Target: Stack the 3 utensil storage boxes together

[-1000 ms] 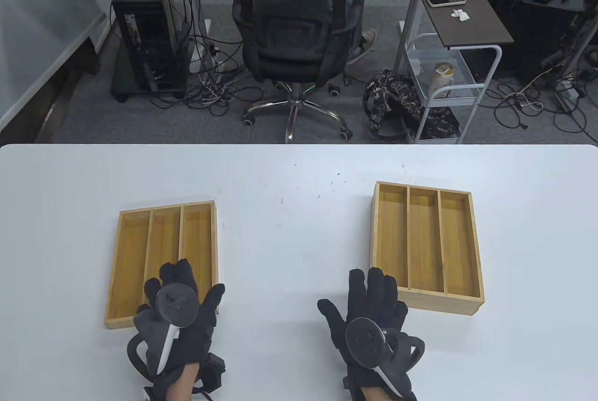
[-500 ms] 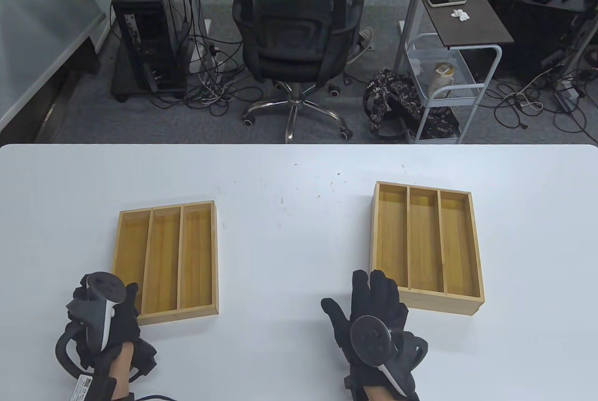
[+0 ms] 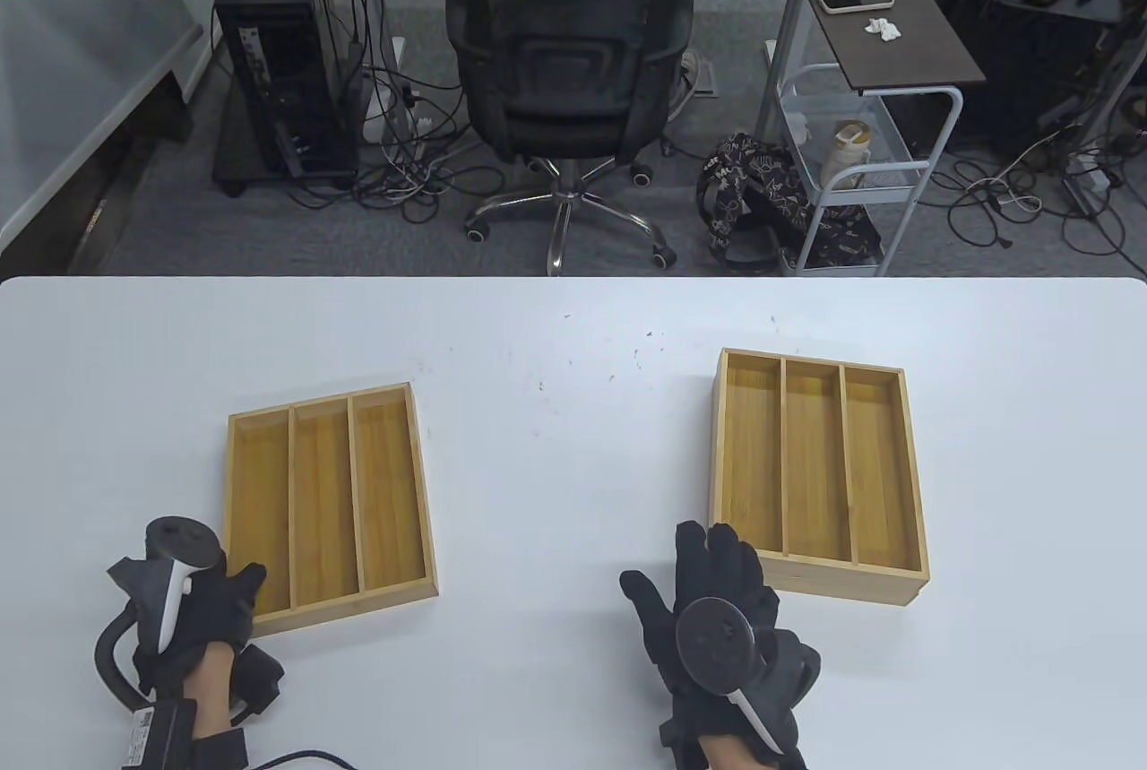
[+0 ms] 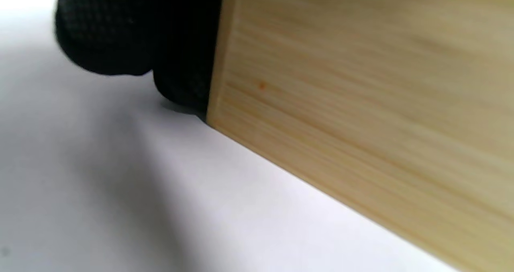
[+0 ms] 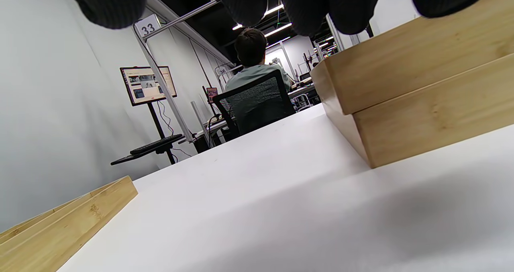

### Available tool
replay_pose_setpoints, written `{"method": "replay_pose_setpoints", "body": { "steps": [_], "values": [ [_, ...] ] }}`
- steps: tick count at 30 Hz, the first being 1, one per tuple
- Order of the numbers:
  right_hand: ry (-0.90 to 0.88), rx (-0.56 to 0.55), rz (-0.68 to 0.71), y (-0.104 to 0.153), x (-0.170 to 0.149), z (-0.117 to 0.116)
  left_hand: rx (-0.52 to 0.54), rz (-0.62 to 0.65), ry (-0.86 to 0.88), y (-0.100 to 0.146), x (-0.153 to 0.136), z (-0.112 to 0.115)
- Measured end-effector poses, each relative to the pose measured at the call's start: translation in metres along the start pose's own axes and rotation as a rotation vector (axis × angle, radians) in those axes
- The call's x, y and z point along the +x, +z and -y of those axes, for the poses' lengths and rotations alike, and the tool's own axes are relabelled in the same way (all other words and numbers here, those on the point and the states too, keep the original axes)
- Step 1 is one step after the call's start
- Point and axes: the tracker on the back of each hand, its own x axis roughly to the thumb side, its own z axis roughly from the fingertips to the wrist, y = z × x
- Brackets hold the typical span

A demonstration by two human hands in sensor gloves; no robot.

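Note:
A single three-compartment bamboo storage box (image 3: 327, 506) lies on the left of the white table (image 3: 556, 411). My left hand (image 3: 215, 604) grips its near-left corner, with the thumb on the near rim and the fingers (image 4: 120, 35) against its side wall (image 4: 361, 123). On the right, one box (image 3: 815, 465) sits on top of another (image 3: 851, 586); the right wrist view shows the upper (image 5: 413, 63) and lower (image 5: 437, 123) layers. My right hand (image 3: 717, 591) is open and spread flat by the stack's near-left corner, its fingertips (image 5: 313, 3) at the top rim.
Beyond the table's far edge stand an office chair (image 3: 569, 89), a computer tower (image 3: 278, 89) and a white cart (image 3: 860, 169). The single box also shows at the lower left of the right wrist view (image 5: 60, 228).
My left hand moved from over the single box to its near-left corner. The box then slid right and turned slightly. My right hand barely moved.

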Motion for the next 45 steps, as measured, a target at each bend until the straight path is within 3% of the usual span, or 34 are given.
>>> {"method": "replay_pose_setpoints", "body": {
  "steps": [12,16,21,27,33,37,42,45],
  "values": [
    [-0.019,-0.003,-0.010,-0.002,-0.005,0.000,0.070,0.075,0.061,0.014,0.011,0.008],
    [-0.037,-0.012,-0.013,-0.001,-0.007,0.003,0.075,0.139,0.104,0.025,0.016,0.001],
    [-0.070,-0.034,-0.013,0.000,-0.007,0.008,0.211,0.270,0.137,0.066,0.034,-0.013],
    [-0.130,-0.028,-0.003,0.001,-0.005,0.008,0.317,0.408,0.114,0.134,0.072,-0.033],
    [-0.203,-0.040,-0.010,0.003,-0.005,0.014,0.441,0.495,0.100,0.191,0.103,-0.027],
    [-0.160,-0.021,-0.036,0.002,-0.007,0.010,0.439,0.517,0.096,0.209,0.114,-0.013],
    [-0.097,0.026,-0.080,-0.001,-0.004,-0.001,0.380,0.563,0.126,0.213,0.116,0.002],
    [-0.061,0.027,-0.080,-0.003,0.001,-0.007,0.422,0.561,0.116,0.219,0.115,0.004]
  ]
}}
